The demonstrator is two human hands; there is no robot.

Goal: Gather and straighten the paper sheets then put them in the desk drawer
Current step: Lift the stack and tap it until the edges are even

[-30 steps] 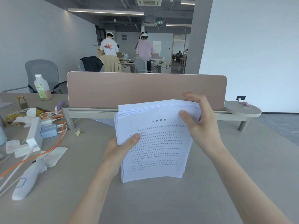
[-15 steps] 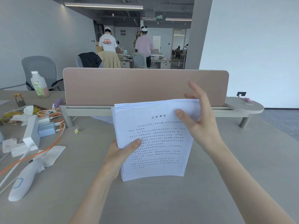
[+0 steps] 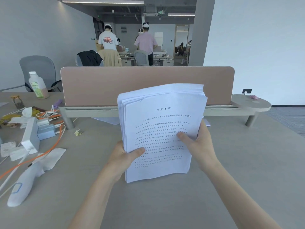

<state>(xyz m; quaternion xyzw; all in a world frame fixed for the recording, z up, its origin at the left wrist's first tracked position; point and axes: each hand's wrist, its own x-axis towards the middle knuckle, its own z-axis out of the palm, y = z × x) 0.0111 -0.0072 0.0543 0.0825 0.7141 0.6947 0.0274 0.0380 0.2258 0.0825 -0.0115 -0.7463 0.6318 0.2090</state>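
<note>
A thick stack of white printed paper sheets (image 3: 162, 123) stands nearly upright on the grey desk (image 3: 247, 162), its lower edge down on the desktop. My left hand (image 3: 123, 156) grips the stack's lower left side, thumb across the front page. My right hand (image 3: 198, 142) clamps the right edge at mid height, thumb on the print. The upper edges of the sheets are fanned and uneven. No drawer is in view.
A pink divider panel (image 3: 105, 86) runs across the desk behind the stack. At the left lie a white handheld device (image 3: 23, 189), orange cables (image 3: 49, 146), chargers (image 3: 45, 129), tissues and a bottle (image 3: 38, 85). A loose sheet (image 3: 107, 120) lies under the divider. People stand far behind.
My right hand has slid from the stack's upper right corner down to its right edge. The stack now stands more upright and taller. My left hand keeps its grip.
</note>
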